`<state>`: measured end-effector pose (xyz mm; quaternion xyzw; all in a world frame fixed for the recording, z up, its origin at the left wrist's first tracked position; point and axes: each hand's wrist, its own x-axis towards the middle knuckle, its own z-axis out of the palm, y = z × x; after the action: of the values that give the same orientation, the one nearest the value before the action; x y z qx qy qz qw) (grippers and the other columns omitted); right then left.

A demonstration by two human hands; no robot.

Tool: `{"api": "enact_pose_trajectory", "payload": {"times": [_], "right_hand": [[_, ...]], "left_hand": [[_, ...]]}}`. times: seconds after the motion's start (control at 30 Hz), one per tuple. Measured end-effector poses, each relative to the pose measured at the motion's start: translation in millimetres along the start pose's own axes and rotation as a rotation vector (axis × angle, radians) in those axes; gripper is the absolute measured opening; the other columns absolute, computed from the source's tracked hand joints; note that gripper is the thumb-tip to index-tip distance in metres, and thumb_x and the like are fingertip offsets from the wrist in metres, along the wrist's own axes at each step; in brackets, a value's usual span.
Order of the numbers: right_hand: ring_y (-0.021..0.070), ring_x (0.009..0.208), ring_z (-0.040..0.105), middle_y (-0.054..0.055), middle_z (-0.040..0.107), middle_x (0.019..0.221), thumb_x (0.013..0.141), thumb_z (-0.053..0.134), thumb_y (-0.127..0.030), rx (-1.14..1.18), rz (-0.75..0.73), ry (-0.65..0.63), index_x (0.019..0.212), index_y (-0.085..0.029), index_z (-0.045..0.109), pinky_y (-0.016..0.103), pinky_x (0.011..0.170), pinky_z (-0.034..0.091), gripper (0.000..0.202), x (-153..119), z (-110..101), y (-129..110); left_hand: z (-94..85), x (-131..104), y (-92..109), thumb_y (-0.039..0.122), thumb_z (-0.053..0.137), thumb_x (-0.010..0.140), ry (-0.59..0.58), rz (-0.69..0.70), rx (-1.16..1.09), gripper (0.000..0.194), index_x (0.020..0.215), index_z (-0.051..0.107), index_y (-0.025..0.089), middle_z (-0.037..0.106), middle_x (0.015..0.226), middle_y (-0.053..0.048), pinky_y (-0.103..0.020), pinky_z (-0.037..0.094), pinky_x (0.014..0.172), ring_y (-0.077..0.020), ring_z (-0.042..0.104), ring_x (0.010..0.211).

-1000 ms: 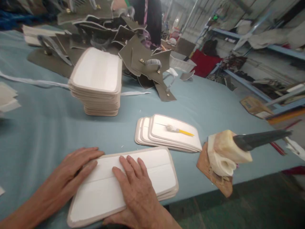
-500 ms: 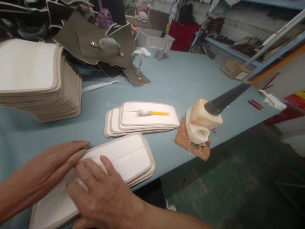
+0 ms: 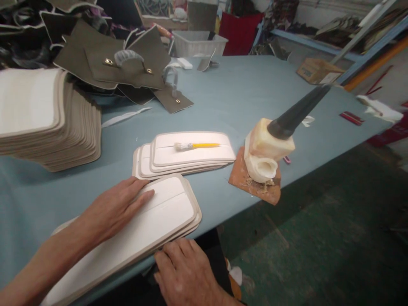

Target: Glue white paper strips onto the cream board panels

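My left hand (image 3: 117,208) lies flat, fingers stretched out, on the upper edge of a long white panel (image 3: 159,212) with a beige border, the top one of a small stack at the table's front edge. By the front edge of that stack is my right hand (image 3: 186,267), its fingers curled down; whether they hold anything is hidden. Behind, a yellow-handled brush (image 3: 204,145) rests on a second stack of white panels (image 3: 162,159). To the right, a cream container (image 3: 267,146) with a black-handled tool (image 3: 296,112) stands on a brown board (image 3: 237,176).
A tall stack of panels (image 3: 76,136) stands at the left of the blue-green table (image 3: 242,93). Behind are dark brown pieces with clasps (image 3: 111,55), a plastic bin (image 3: 200,44) and a cardboard box (image 3: 315,71). Green floor (image 3: 306,229) shows at right.
My right hand has left the panel's surface and moved down and right to the front edge. My left hand has slid right and up along the panel. The view has shifted slightly.
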<state>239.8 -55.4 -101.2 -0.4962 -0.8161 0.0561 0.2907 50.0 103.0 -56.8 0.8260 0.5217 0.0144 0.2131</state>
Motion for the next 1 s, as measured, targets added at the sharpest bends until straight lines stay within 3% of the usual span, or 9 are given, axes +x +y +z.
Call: {"api": "enact_pose_trajectory", "payload": {"times": [0.1,0.27,0.57,0.73,0.83,0.9,1.0], "right_hand": [[0.0210,0.078,0.055,0.002,0.065,0.089,0.090,0.072,-0.027,0.013,0.039,0.025,0.095,-0.019,0.059,0.038,0.062,0.040,0.016,3,3,-4],[0.0213,0.076,0.054,0.004,0.067,0.091,0.091,0.070,-0.029,0.027,0.061,0.085,0.097,-0.018,0.059,0.038,0.060,0.040,0.016,1,9,-3],[0.0206,0.070,0.057,0.002,0.070,0.085,0.094,0.061,-0.029,0.007,0.124,0.231,0.091,-0.020,0.060,0.039,0.062,0.039,0.009,0,23,-9],[0.0194,0.063,0.061,0.001,0.071,0.078,0.107,0.039,-0.032,-0.025,0.140,0.305,0.086,-0.022,0.060,0.037,0.064,0.042,0.032,4,24,-11],[0.0167,0.051,0.058,-0.003,0.064,0.063,0.110,0.029,-0.035,-0.015,0.053,0.313,0.076,-0.025,0.054,0.034,0.054,0.039,0.044,3,10,-8],[0.0149,0.048,0.059,-0.004,0.061,0.058,0.111,0.030,-0.036,0.026,0.031,0.271,0.078,-0.026,0.055,0.031,0.049,0.038,0.043,3,-10,2],[0.0137,0.051,0.067,-0.002,0.072,0.070,0.109,0.041,-0.047,-0.031,0.198,0.152,0.103,-0.023,0.064,0.025,0.050,0.046,0.034,10,-42,32]], "left_hand": [[3.1,5,8,0.064,0.030,0.097,-0.008,-0.006,-0.040,0.057,0.121,0.059,0.021,0.067,0.117,-0.010,-0.046,0.044,0.108,-0.0286,0.062,0.113],[6.2,9,14,0.058,0.029,0.100,0.005,-0.005,-0.043,0.050,0.106,0.062,0.021,0.064,0.105,-0.009,-0.044,0.044,0.100,-0.0279,0.060,0.104],[8.9,10,9,0.061,0.029,0.099,0.059,0.019,-0.039,0.053,0.098,0.066,0.023,0.066,0.098,-0.008,-0.042,0.048,0.095,-0.0268,0.064,0.097],[12.7,12,9,0.060,0.027,0.099,0.099,0.039,-0.033,0.056,0.096,0.069,0.023,0.069,0.099,-0.008,-0.042,0.053,0.091,-0.0275,0.067,0.098],[7.8,3,9,0.060,0.026,0.099,0.127,0.020,-0.037,0.059,0.108,0.070,0.022,0.071,0.104,-0.010,-0.045,0.053,0.095,-0.0286,0.068,0.101],[-1.7,-16,3,0.064,0.027,0.099,0.187,-0.021,-0.034,0.064,0.123,0.066,0.020,0.072,0.114,-0.012,-0.048,0.051,0.102,-0.0306,0.067,0.109],[-20.7,-64,-16,0.073,0.032,0.094,0.320,-0.212,-0.048,0.073,0.134,0.060,0.019,0.071,0.125,-0.013,-0.050,0.050,0.106,-0.0322,0.065,0.118]]}}
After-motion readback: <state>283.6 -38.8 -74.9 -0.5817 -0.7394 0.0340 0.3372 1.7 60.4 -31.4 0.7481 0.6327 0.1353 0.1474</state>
